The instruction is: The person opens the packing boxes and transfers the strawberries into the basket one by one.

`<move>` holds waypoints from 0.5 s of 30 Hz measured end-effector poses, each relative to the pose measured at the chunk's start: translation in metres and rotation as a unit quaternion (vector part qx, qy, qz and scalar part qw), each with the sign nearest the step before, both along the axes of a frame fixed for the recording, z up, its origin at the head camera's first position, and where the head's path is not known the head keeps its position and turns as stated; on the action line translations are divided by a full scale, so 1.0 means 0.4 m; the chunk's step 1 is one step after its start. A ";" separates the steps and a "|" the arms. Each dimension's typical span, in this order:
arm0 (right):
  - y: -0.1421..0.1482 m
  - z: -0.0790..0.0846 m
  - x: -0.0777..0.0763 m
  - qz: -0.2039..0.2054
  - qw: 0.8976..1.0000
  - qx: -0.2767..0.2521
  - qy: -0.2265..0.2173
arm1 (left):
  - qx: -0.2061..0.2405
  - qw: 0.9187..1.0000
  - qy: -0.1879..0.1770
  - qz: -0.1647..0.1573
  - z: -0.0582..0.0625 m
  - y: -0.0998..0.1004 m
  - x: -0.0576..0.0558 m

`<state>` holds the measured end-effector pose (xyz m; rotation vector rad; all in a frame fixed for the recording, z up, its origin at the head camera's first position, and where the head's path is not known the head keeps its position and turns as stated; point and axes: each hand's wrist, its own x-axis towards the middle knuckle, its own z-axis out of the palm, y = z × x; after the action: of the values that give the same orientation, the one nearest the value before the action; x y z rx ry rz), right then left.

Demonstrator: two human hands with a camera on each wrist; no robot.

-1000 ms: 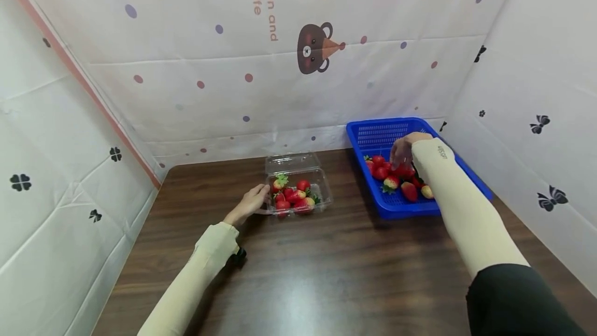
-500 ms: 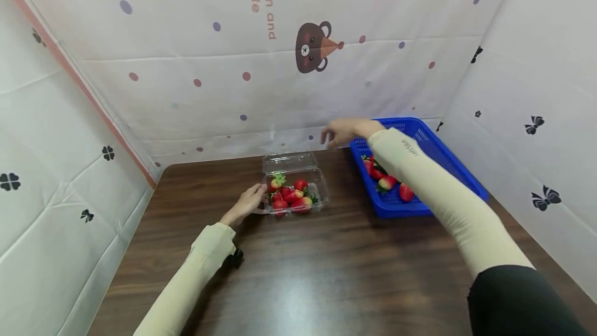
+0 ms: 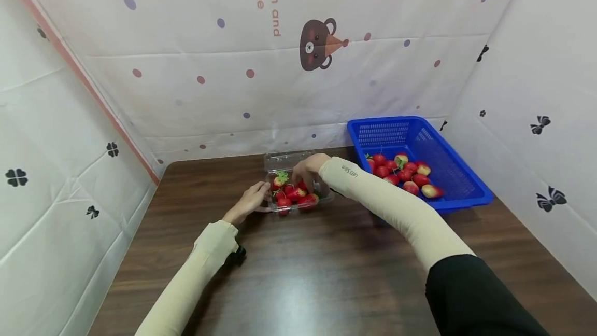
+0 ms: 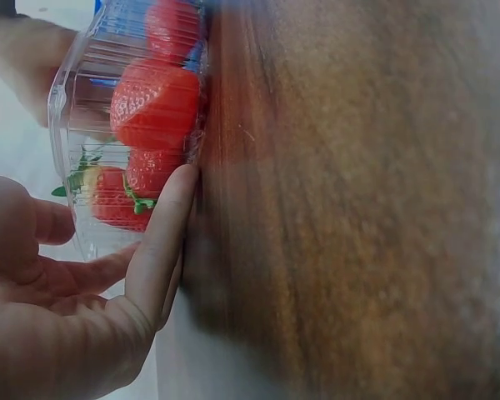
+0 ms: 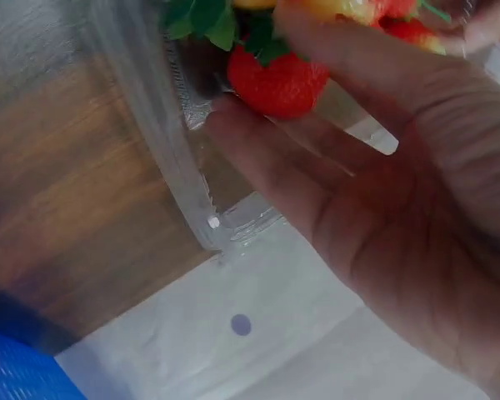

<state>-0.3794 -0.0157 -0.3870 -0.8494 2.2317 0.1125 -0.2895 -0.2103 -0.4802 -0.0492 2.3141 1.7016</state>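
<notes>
A clear plastic clamshell box holding several strawberries stands on the table, its lid raised at the back. My left hand rests against its left side with relaxed fingers; in the left wrist view one long straight finger lies along the base. My right hand reaches down into the box from behind right. In the right wrist view, its thumb and fingers close around a red strawberry with green leaves. The fingertips overlap the fruit there.
A blue perforated basket with several more strawberries stands at the back right, close to the patterned cloth walls. Brown wooden table stretches in front of both containers.
My right hand has left the blue basket, swung left over the table and come down into the clear box at a strawberry. The left hand stays at the box's side.
</notes>
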 end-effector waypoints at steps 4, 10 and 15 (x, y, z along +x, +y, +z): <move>-0.007 -0.002 0.013 -0.002 0.999 0.015 0.028 | 0.004 1.000 0.005 0.010 0.003 -0.001 0.000; 0.025 0.030 0.008 0.025 0.999 -0.014 0.034 | 0.001 1.000 0.004 0.007 0.006 0.005 0.004; 0.093 0.119 -0.018 0.055 0.991 -0.106 0.062 | 0.004 1.000 0.009 0.003 0.008 0.004 0.006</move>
<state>-0.3868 0.0213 -0.3395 -1.1071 2.3426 -0.0212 -0.2873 -0.2088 -0.4770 -0.0387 2.3220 1.7204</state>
